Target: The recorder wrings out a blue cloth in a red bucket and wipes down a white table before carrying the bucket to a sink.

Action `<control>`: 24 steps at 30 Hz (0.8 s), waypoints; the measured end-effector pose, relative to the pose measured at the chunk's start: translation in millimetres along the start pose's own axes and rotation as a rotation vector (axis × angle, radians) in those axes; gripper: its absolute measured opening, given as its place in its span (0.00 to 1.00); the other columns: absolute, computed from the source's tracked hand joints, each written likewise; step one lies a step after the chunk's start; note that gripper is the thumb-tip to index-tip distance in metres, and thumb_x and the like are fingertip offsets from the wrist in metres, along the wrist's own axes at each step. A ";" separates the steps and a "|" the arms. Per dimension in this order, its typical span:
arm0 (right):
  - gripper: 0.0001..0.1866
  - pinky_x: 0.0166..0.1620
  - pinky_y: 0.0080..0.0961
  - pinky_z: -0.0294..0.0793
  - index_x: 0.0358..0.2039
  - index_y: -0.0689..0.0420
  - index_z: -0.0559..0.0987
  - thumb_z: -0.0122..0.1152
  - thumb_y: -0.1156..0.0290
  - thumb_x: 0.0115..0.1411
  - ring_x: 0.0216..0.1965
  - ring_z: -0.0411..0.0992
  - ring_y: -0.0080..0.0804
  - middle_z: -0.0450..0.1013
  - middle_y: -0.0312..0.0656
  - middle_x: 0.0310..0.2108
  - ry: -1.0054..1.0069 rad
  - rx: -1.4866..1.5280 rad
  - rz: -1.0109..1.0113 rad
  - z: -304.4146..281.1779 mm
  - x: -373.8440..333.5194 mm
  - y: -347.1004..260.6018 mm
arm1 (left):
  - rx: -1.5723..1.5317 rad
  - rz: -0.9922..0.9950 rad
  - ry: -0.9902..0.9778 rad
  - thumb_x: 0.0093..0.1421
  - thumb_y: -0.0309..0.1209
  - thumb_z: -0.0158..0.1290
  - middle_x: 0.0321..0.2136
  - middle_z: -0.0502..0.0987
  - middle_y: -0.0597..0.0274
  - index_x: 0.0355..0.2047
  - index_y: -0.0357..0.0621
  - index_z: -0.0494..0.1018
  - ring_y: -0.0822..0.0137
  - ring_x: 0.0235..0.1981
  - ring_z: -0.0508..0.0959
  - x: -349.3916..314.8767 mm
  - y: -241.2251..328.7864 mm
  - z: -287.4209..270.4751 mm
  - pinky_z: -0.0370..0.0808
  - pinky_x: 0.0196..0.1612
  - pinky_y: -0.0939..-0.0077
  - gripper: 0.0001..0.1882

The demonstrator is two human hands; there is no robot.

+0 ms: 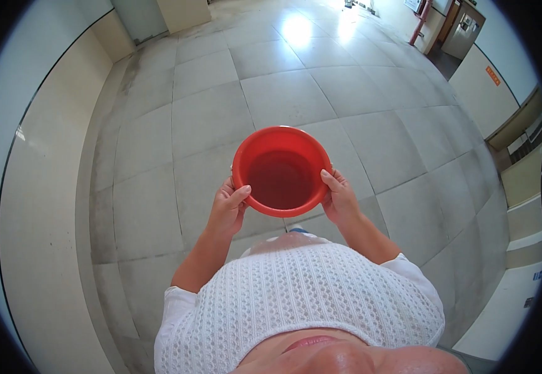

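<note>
A round red bucket [280, 153] is held out in front of my body, its wide mouth facing up. My left hand [229, 201] grips the left side of its rim, with the thumb over the edge and the other fingers under the outside. On the right side, my right hand [339, 192] holds the rim the same way. The bucket's inside is dark toward the bottom, and I see no separate object in it. Its outer wall is mostly hidden below the rim.
Grey tiles cover the floor [212, 115]. A pale wall [47, 206] runs along the left. At the far right are a red pipe [420, 25] and a doorway [450, 34]. Steps or ledges [526, 230] line the right edge.
</note>
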State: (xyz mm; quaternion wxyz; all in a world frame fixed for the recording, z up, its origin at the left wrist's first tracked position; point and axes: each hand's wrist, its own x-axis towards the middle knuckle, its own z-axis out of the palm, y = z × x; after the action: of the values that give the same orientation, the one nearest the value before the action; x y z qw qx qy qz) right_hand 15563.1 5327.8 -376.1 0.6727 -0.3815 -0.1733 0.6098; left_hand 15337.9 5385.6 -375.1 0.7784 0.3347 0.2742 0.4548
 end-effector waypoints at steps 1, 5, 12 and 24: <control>0.07 0.35 0.21 0.74 0.36 0.57 0.69 0.51 0.70 0.57 0.32 0.71 0.22 0.72 0.39 0.33 -0.009 0.006 -0.002 2.5 21.3 -4.5 | 0.006 0.006 -0.010 0.53 0.25 0.50 0.31 0.74 0.65 0.36 0.42 0.66 0.77 0.30 0.73 24.1 6.2 -3.6 0.72 0.35 0.81 0.10; 0.07 0.35 0.20 0.73 0.36 0.57 0.69 0.51 0.70 0.58 0.32 0.71 0.21 0.71 0.39 0.33 -0.012 0.004 0.002 5.3 85.7 -11.3 | 0.001 -0.009 -0.010 0.52 0.24 0.50 0.30 0.74 0.65 0.37 0.42 0.67 0.78 0.29 0.73 85.7 13.6 -16.3 0.71 0.35 0.82 0.11; 0.09 0.36 0.22 0.74 0.38 0.57 0.69 0.51 0.69 0.58 0.32 0.72 0.22 0.72 0.38 0.34 -0.140 -0.060 0.093 13.0 230.0 -35.5 | -0.024 0.068 0.040 0.52 0.24 0.49 0.33 0.75 0.61 0.38 0.41 0.68 0.74 0.33 0.75 207.6 33.0 -38.1 0.72 0.38 0.80 0.12; 0.08 0.35 0.21 0.73 0.37 0.56 0.70 0.52 0.70 0.57 0.32 0.72 0.23 0.72 0.37 0.33 -0.095 -0.006 0.045 51.9 442.0 -63.1 | 0.005 0.049 0.009 0.51 0.24 0.50 0.30 0.73 0.65 0.36 0.42 0.67 0.77 0.28 0.73 429.2 87.5 -71.9 0.71 0.34 0.83 0.10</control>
State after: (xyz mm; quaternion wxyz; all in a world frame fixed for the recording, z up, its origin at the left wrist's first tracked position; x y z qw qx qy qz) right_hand 15656.9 5766.7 -399.2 0.6487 -0.3576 -0.1983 0.6418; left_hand 15426.5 5819.5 -405.2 0.7650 0.3411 0.2703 0.4746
